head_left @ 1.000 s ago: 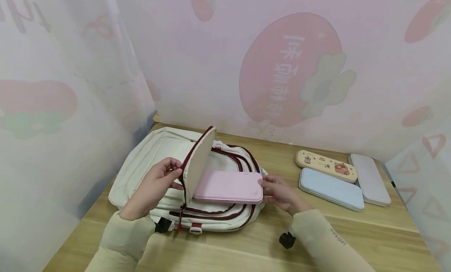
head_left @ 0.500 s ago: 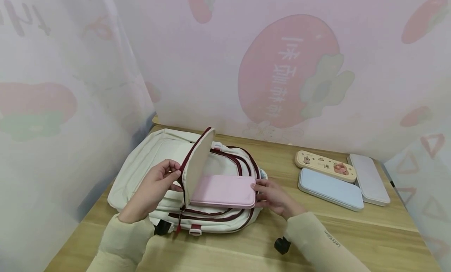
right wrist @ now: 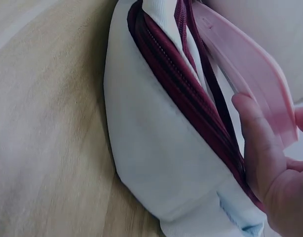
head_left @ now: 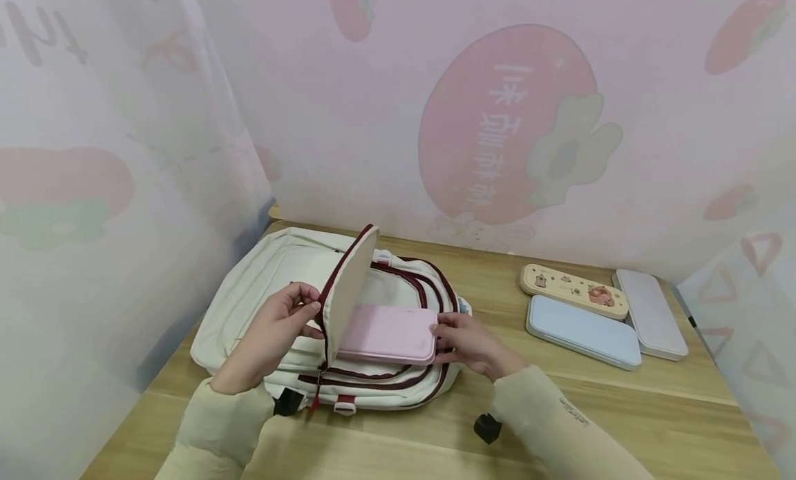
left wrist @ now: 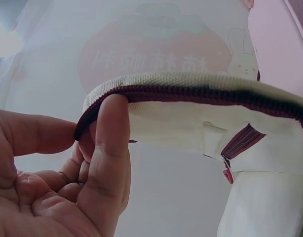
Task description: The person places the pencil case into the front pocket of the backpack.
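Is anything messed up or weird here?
Nothing looks spilled or broken. The flap sticks up, but the left hand holds it. One funny thing: in the head view, the red printed fruit at far left has its green leaves underneath, so it looks upside down.

A blue case [head_left: 583,328], a yellow case [head_left: 569,289] and a grey case [head_left: 653,318] lie on the wooden table [head_left: 678,418].

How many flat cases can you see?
4: pink case in the right hand, partly behind the flap; yellow case, blue case and gray case at right on the table. The backpack could hide more.
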Motion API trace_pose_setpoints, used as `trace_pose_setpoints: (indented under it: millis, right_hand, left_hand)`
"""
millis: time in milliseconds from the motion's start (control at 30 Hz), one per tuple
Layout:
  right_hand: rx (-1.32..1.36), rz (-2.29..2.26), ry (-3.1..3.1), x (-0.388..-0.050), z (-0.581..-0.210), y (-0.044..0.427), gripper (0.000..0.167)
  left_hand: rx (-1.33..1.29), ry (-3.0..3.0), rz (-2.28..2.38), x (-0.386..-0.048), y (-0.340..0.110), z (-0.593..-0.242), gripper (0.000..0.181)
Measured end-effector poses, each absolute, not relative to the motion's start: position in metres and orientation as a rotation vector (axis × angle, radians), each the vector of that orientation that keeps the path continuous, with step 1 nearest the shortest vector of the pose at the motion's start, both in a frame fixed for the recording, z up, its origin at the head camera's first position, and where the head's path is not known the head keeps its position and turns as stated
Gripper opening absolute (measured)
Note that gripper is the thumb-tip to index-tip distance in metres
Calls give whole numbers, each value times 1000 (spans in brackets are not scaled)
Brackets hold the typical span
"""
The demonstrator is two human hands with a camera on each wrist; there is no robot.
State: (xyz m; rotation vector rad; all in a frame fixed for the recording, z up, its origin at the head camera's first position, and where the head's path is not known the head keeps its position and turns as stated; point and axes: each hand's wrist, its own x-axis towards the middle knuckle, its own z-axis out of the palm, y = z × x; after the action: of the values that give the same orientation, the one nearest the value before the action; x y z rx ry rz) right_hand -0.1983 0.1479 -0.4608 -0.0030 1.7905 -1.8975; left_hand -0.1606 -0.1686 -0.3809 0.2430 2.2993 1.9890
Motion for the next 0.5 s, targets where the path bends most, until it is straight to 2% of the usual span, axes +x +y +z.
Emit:
trace_pose_setpoints:
  millis: [333,500]
  right_hand:
    - [-9,-1895,1792,-203,-463,128,38]
    - [-11,-1887,1795,-205,-464,122,38]
  left_hand:
    - [257,2300,1991,-160,-167,-381,8]
    - [246,2295,1990,-160,-166,-381,8]
